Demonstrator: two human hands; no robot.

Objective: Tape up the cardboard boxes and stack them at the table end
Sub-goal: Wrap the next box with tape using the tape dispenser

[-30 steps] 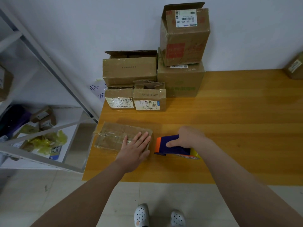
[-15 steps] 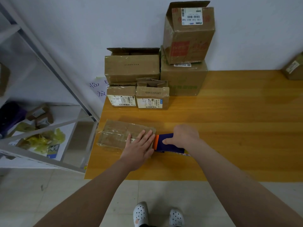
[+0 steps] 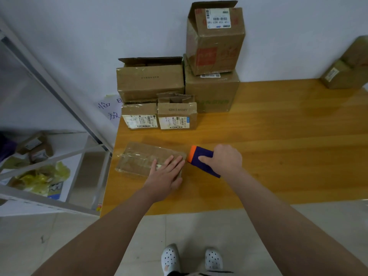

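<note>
Across the orange-brown wooden table (image 3: 278,156), backed by a white wall (image 3: 79,46), I am watching two bare hands working. A flat brown cardboard box (image 3: 137,158), glossy with clear tape, is lying near the table's left front corner. The left hand (image 3: 167,176) is pressing on its right end, fingers straight. The right hand (image 3: 227,159) is gripping a purple tape dispenser with an orange tip (image 3: 199,155), fingers curled round it, the tip sitting just beside the box's right edge. More brown cardboard boxes (image 3: 150,82) are standing stacked at the far left against the wall.
</note>
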